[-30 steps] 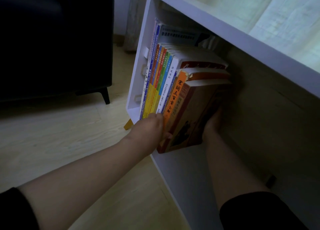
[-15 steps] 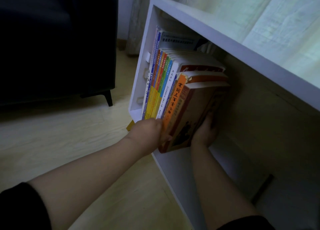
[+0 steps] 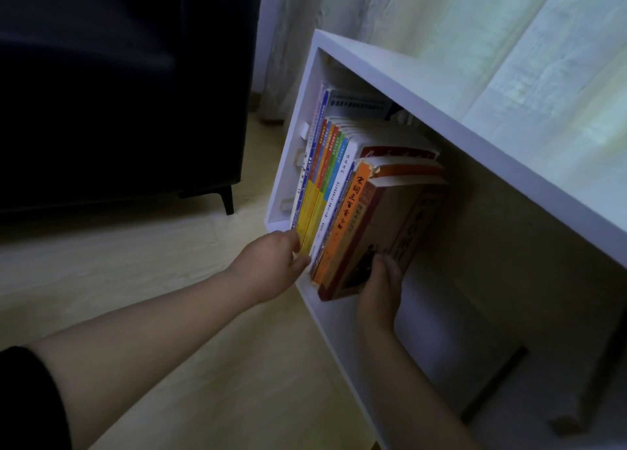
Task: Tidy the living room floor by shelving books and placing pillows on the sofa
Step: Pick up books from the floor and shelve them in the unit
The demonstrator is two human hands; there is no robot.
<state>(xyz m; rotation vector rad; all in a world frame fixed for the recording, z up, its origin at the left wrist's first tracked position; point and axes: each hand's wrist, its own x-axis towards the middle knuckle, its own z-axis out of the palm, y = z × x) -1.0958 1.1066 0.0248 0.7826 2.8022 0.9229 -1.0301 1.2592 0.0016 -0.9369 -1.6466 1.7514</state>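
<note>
Two hands at one row of books point(image 3: 339, 185), upright at the left end of a white shelf point(image 3: 441, 90), packed against its left wall, spines toward the front edge.

Item, brown book point(image 3: 383, 232): last on the right of the row, leaning left onto an orange-spined book point(image 3: 349, 212), lower front corner jutting just past the front edge of the bottom board. Judged not yet fully home. Lean probably owed to having no neighbour on its right.

Item, right hand point(image 3: 381, 286): inside the shelf, fingers together and laid flat on the brown book's cover near that lower corner. Pressing leftward, apparently to close up the row and keep it from toppling. Thumb not made out in the dim light; nothing clasped so far as visible.

Item, left hand point(image 3: 271, 263): outside the shelf at the front edge, fingers loosely bent, forefinger tip and thumb touching the foot of the yellow spines point(image 3: 307, 212). Holding nothing. Judged to be evening the spines or bracing the row against the push from the right.

Surroundings: pale wood floor point(image 3: 101, 263); dark sofa point(image 3: 118, 93) on black legs, well apart to the left; curtain point(image 3: 475, 25) behind the shelf. No pillows in view.
</note>
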